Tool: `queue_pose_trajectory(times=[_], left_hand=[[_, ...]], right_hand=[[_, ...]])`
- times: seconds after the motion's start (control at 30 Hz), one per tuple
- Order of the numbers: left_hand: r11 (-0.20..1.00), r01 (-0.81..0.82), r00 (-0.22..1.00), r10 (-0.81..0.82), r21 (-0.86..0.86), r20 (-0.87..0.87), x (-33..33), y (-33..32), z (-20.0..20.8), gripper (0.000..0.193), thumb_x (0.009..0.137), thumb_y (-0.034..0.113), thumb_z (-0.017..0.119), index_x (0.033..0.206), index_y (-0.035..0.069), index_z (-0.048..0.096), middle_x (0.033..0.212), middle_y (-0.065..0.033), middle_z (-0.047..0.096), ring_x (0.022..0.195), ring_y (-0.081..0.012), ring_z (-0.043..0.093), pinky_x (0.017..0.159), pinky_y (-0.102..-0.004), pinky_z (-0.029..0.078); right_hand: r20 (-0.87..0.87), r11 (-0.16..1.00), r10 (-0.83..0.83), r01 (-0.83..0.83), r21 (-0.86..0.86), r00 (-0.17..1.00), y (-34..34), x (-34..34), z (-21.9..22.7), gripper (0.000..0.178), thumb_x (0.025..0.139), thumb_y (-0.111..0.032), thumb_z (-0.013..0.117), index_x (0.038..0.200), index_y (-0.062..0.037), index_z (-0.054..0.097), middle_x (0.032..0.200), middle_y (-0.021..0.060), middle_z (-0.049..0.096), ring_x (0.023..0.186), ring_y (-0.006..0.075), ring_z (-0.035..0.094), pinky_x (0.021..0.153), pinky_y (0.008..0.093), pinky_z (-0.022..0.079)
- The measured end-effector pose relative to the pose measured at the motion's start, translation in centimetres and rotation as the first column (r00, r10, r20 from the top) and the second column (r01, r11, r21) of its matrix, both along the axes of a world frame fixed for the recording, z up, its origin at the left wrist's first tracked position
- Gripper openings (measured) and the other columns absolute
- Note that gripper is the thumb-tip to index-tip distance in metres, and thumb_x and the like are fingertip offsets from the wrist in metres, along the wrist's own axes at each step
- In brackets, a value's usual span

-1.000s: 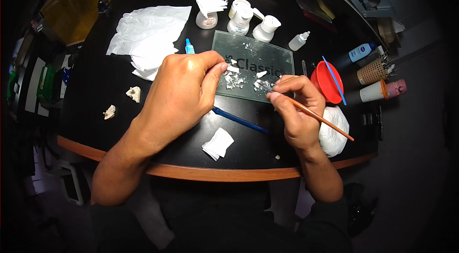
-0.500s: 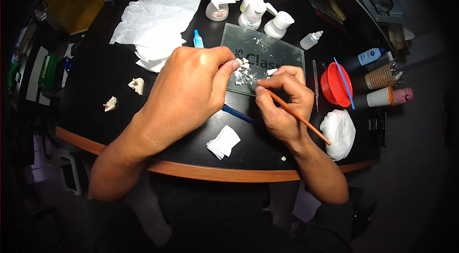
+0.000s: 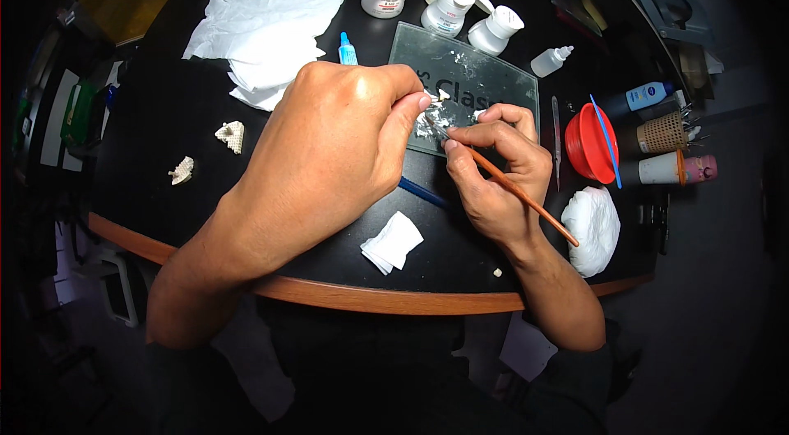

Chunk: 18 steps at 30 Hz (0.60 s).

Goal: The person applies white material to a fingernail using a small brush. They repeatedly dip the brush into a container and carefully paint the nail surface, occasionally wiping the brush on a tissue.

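My left hand (image 3: 337, 131) is closed in a pinch above the glass slab (image 3: 403, 44). A small cream-coloured piece (image 3: 444, 95) shows at its fingertips; how they hold it is partly hidden. In my right hand (image 3: 503, 176) is a thin brush (image 3: 526, 198) with an orange-brown wooden handle, gripped like a pen. Its tip points at white flakes and paste (image 3: 436, 116) on the slab, close to the left fingertips. Another white bit (image 3: 480, 115) lies by the right fingers. Partly under the left hand runs a dark blue handle (image 3: 423, 192).
White bottles (image 3: 446, 14) stand behind the slab, with a dropper bottle (image 3: 552, 62) to the right. A red bowl (image 3: 585, 147) and a white lump (image 3: 592, 229) sit at right. Folded tissue (image 3: 393, 242) lies in front; cream model pieces (image 3: 231, 137) lie left, below white sheets (image 3: 263, 32).
The whole view has shifted slightly, carrying table things right and up. Both hands keep their grips over the slab, with only small finger movement.
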<state>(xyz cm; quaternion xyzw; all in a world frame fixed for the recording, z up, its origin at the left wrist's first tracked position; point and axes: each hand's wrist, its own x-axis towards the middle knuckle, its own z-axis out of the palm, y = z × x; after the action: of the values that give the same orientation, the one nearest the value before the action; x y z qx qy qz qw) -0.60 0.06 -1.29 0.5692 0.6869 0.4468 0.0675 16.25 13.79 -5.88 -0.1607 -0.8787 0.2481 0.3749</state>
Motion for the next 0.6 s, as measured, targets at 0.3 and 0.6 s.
queue_pose_trajectory(times=[0.3, 0.6], left_hand=[[1.0, 0.002, 1.0, -0.002, -0.006, 0.026, 0.09, -0.06, -0.11, 0.015, 0.097, 0.005, 0.064, 0.094, -0.006, 0.074, 0.066, -0.0163, 0.067, 0.054, -0.0225, 0.065, 0.054, -0.0327, 0.047], [1.0, 0.017, 1.0, -0.017, -0.003, 0.019, 0.13, 0.01, -0.26, 0.015, 0.097, 0.005, 0.065, 0.094, -0.006, 0.075, 0.067, -0.0162, 0.068, 0.054, -0.0219, 0.066, 0.053, -0.0321, 0.047]], right_hand=[[-0.065, 1.0, -0.002, 0.0, -0.029, 0.998, -0.04, 0.03, -0.27, 0.009, 0.071, -0.006, 0.078, 0.081, -0.0048, 0.077, 0.074, 0.0041, 0.07, 0.092, 0.0215, 0.062, 0.078, 0.0349, 0.045], [-0.019, 1.0, 0.01, -0.01, -0.028, 1.0, 0.09, 0.17, -0.16, 0.009, 0.072, -0.006, 0.077, 0.081, -0.0042, 0.078, 0.074, 0.0047, 0.069, 0.091, 0.0212, 0.061, 0.078, 0.0354, 0.045]])
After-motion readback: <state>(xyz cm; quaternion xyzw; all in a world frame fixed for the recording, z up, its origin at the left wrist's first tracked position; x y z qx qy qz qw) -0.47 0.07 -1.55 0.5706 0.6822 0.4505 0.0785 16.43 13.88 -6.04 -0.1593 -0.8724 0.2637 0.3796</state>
